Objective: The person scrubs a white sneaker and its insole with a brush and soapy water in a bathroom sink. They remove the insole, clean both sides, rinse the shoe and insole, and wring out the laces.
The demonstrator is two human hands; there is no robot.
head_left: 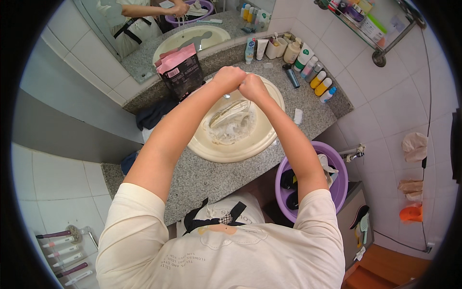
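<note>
Above the far side of the cream oval sink (219, 155), my left hand (228, 80) and my right hand (252, 88) meet with fingers closed. What they grip is hidden by the fists. In the mirror (192, 33), thin pale strands hang below the hands; whether these are laces or water I cannot tell. Below them, a long whitish object (230, 113), possibly a shoe, lies tilted in foamy water (236, 129). Neither hand touches it.
A black and pink pouch (182, 72) stands left of the sink. Bottles (304, 57) and tubes line the back right of the granite counter (192, 180), near a dark shaver-like object (290, 76). A purple basin (342, 183) with black and white items sits lower right.
</note>
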